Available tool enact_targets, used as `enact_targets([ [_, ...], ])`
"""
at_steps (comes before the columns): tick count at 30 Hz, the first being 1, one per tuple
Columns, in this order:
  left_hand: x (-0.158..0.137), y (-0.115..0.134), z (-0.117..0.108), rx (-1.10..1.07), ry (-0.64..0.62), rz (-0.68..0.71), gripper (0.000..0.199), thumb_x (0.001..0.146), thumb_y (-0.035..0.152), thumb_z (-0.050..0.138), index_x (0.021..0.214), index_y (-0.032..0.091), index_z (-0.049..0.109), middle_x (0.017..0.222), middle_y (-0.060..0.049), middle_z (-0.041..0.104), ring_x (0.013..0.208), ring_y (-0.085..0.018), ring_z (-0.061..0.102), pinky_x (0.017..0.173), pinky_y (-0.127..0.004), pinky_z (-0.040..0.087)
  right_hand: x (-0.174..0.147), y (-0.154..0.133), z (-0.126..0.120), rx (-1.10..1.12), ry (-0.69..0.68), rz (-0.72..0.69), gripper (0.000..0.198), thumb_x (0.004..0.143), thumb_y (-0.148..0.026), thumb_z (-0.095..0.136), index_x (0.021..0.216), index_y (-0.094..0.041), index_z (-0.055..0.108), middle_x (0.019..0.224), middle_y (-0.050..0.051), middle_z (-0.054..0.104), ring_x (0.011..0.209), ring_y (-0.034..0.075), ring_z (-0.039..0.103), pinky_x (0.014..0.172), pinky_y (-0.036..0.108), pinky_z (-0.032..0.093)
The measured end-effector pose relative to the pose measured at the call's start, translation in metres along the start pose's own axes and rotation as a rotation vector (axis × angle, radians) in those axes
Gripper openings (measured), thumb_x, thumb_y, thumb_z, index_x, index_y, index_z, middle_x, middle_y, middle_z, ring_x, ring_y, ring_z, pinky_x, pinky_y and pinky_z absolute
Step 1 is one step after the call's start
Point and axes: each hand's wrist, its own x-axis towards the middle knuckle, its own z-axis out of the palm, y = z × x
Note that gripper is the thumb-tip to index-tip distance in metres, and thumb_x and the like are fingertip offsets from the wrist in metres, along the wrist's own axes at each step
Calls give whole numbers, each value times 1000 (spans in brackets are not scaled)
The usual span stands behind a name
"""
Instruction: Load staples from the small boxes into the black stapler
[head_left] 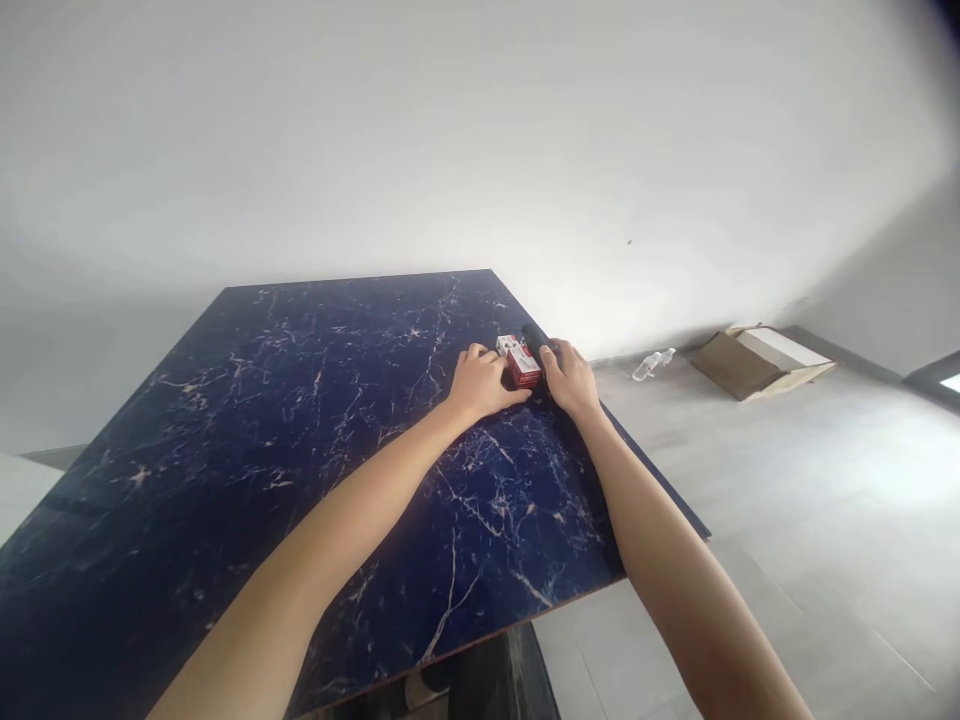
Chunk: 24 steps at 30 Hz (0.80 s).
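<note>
left hand (480, 385): fingers curled, resting on the table and touching the near-left side of the box; looks like a light hold, not a full grip
right hand (571, 378): wrapped around the near end of the black tool; closed on it
box (519, 360): small, red and white, lying flat near the table's far right edge, between the 2 hands, touching the tool
black tool (535, 338): dark, rounded, partly hidden by the right hand; what it is, cannot tell; sits just beside the box, at the far right edge
table (285, 420): dark blue marble-look slab, tilted in view, right edge close to both things
floor stuff: plastic bottle (652, 364) and open carton (757, 360) on the floor by the wall, well apart from the table
risk 1: box and tool sit near the right edge; a sideways push could send either off onto the floor
risk 2: glossy top, box probably slides easily; the left hand's loose touch may not stop it
risk 3: both arms at full stretch, so less control at the fingertips
</note>
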Motion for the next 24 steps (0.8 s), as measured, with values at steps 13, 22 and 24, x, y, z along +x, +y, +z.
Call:
enact_targets([
  [13, -108, -96, -105, 103, -5, -154, 32, 92, 27, 49, 69, 20, 69, 72, -8, 69, 71, -24, 63, 70, -35, 41, -55, -169, 97, 91, -243, -622, 33, 95, -19, 35, 112, -22, 63, 109, 9, 69, 97, 23, 63, 88, 32, 45],
  [22, -133, -136, -126, 106, -209, -118, 43, 89, 34, 51, 48, 21, 57, 48, -3, 57, 44, -16, 47, 53, -31, 28, -44, -187, 132, -67, -455, -749, 21, 89, -16, 41, 83, -21, 60, 77, 3, 67, 68, 18, 58, 65, 27, 33],
  [24, -131, -137, -123, 87, -220, -127, 44, 88, 32, 51, 46, 20, 54, 46, -2, 54, 43, -15, 44, 53, -30, 28, -42, -184, 134, -70, -475, -754, 19, 89, -16, 42, 83, -21, 59, 76, 2, 66, 67, 17, 56, 64, 28, 32],
])
